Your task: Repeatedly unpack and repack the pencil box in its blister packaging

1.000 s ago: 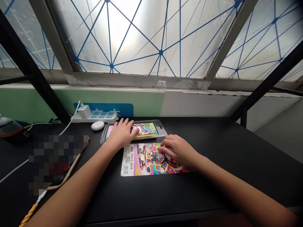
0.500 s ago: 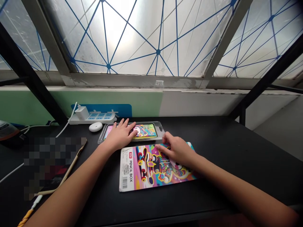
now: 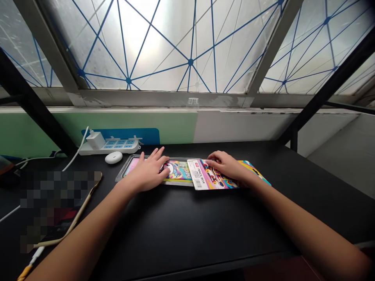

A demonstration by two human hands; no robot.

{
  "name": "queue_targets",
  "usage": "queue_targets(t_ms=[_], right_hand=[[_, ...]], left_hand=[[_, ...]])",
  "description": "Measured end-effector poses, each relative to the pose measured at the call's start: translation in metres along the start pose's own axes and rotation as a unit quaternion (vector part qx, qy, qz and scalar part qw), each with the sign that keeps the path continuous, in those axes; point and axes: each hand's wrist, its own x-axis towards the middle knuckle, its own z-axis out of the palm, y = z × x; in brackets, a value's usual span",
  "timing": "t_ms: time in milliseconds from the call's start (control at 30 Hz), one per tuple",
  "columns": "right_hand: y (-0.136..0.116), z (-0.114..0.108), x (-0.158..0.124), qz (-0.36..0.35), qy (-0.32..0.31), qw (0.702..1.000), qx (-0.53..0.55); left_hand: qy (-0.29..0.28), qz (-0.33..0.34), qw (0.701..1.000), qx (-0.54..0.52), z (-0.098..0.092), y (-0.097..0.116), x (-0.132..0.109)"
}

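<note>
Pencil-box packaging in two pieces lay side by side at the far middle of the black table, with one hand on each piece.

Furthest left, a tan cord trailed over the tabletop. Behind it, against the green wall, sat a white power strip with a white charger plug in its left end. A small white oval case rested just in front of the strip.

To the right of that case lay a clear plastic blister tray, flat on the table, holding a colourful cartoon-printed pencil box. The left hand rested palm down on the tray with its fingers spread and straight, gripping nothing.

A bright multicoloured printed card marked PENCIL BOX came next. Its left edge overlapped the right end of the tray, and the rest lay on the table. The right hand lay on top of this card, fingers loosely together and slightly curved, pressing down rather than pinching.

Above, on the window sill, stood a small clear glass.
</note>
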Motion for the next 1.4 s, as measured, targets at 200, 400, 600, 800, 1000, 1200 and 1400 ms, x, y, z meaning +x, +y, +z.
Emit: queue_targets(t_ms=[200, 400, 600, 800, 1000, 1200, 1400], right_hand=[[-0.010, 0.004, -0.003, 0.010, -0.065, 0.996, 0.062], [0.006, -0.021, -0.003, 0.054, -0.090, 0.994, 0.033], [0.008, -0.026, -0.004, 0.053, -0.038, 0.998, 0.026], [-0.004, -0.020, -0.009, 0.048, 0.004, 0.998, 0.043], [-0.003, -0.019, -0.008, 0.017, -0.001, 0.999, 0.028], [0.013, -0.033, -0.006, 0.026, -0.015, 0.999, 0.016], [0.005, -0.029, -0.008, 0.063, -0.024, 0.997, 0.026]], left_hand=[[0.018, 0.025, 0.999, -0.010, 0.011, 0.015, -0.001], [0.000, 0.035, 0.999, -0.004, 0.013, 0.012, 0.000], [-0.003, 0.035, 0.999, -0.004, 0.011, 0.012, -0.001], [0.004, 0.023, 1.000, -0.016, 0.012, 0.013, 0.000], [0.000, 0.036, 0.999, -0.013, 0.012, 0.012, -0.001], [-0.006, 0.044, 0.999, -0.009, 0.009, 0.012, -0.002], [-0.001, 0.036, 0.999, -0.021, 0.010, 0.013, -0.001]])
